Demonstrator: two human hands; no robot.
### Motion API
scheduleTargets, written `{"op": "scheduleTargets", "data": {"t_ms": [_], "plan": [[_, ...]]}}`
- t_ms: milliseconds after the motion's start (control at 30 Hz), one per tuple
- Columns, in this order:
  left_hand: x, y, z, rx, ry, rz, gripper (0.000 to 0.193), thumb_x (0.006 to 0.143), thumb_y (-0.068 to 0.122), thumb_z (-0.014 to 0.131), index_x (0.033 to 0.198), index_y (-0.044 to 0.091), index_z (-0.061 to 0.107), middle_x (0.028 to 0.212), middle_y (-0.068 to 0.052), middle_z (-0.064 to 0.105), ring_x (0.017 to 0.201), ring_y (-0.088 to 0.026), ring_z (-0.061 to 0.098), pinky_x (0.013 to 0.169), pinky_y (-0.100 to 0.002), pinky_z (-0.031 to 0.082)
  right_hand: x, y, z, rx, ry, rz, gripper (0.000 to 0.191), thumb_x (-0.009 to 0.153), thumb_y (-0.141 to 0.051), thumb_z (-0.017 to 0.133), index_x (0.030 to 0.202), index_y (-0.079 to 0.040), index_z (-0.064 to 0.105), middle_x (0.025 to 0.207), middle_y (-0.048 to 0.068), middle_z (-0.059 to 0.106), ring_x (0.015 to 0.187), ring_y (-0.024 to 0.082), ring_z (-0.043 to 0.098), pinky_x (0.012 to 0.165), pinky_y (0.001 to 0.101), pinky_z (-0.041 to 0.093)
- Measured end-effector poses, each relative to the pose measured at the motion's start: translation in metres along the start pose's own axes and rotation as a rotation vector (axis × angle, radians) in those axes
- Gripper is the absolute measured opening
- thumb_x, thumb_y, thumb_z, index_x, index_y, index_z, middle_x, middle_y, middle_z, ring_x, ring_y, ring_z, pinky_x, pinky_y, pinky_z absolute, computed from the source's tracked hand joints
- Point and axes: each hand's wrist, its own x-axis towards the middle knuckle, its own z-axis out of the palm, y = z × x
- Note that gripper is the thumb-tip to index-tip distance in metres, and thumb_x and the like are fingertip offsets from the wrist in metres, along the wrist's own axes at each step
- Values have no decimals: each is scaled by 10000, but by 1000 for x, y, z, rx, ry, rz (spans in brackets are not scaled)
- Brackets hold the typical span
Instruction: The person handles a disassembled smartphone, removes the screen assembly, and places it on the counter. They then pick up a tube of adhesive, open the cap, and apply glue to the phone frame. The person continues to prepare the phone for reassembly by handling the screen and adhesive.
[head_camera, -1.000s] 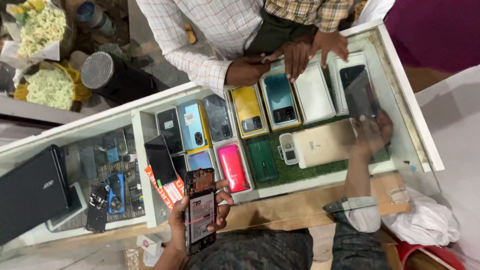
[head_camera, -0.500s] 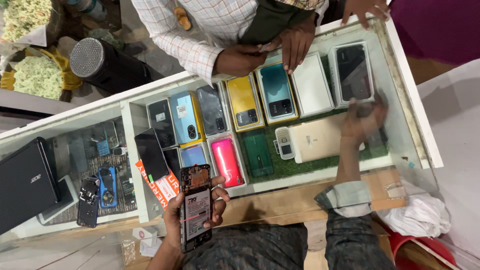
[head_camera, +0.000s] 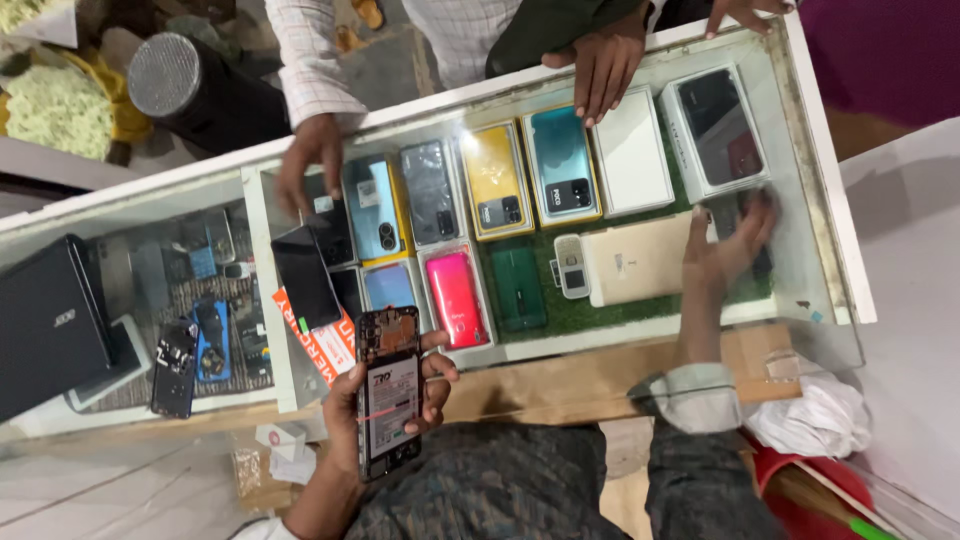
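Observation:
My left hand (head_camera: 345, 425) holds a phone with its back cover off (head_camera: 388, 392), battery and circuit board showing, close to my body in front of the glass display case (head_camera: 832, 210). My right hand (head_camera: 728, 252) reaches inside the case at its right end. Its fingers are spread over a dark phone (head_camera: 752, 205) on the green lining, next to a gold phone (head_camera: 640, 262). Rows of boxed phones in yellow (head_camera: 495, 180), teal (head_camera: 562, 165), pink (head_camera: 456, 298) and white (head_camera: 630, 152) fill the case.
Another person stands across the counter with one hand (head_camera: 310, 160) on the glass at the left and one (head_camera: 605, 68) at the top middle. A black laptop (head_camera: 50, 320), loose phone parts (head_camera: 175, 365), a black cylinder (head_camera: 190, 85) and a white cloth (head_camera: 812, 420) surround the case.
The other person's hand slid left along the glass, from the yellow box to the far left phones. My right hand stays at the right end of the case; my left still holds the opened phone.

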Motion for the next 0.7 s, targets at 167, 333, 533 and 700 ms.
{"op": "scheduleTargets", "data": {"t_ms": [167, 333, 533, 700], "plan": [[-18, 12, 8, -8, -10, 47, 1006, 900, 596, 624, 1533, -127, 324, 1205, -252, 597, 804, -178, 550, 564, -234, 431, -80, -22, -26, -258, -139, -8, 675, 988, -265, 749, 1557, -34, 469, 1626, 220, 395, 1535, 417, 330, 1229, 600, 209], [-34, 19, 5, -86, -63, 39, 1002, 906, 599, 624, 1558, -98, 318, 1233, -232, 577, 849, -184, 548, 600, -238, 439, -154, -63, -32, -263, -355, -112, 588, 928, -390, 726, 1398, -77, 562, 1490, 136, 511, 1434, 351, 449, 1230, 557, 307], [-48, 18, -2, -129, -71, 10, 991, 908, 599, 634, 1559, -82, 327, 1240, -225, 579, 860, -184, 551, 604, -231, 441, -168, -107, 8, -250, -456, -311, 535, 943, -247, 781, 1386, -27, 575, 1475, 173, 497, 1366, 391, 439, 1118, 547, 326], [-62, 25, -6, -122, -78, 50, 1004, 905, 605, 636, 1565, -85, 325, 1231, -222, 586, 852, -182, 554, 604, -225, 444, -168, -132, 29, -254, -422, -295, 434, 910, -178, 781, 1296, -61, 621, 1397, 121, 543, 1312, 335, 487, 1079, 515, 355]]}}
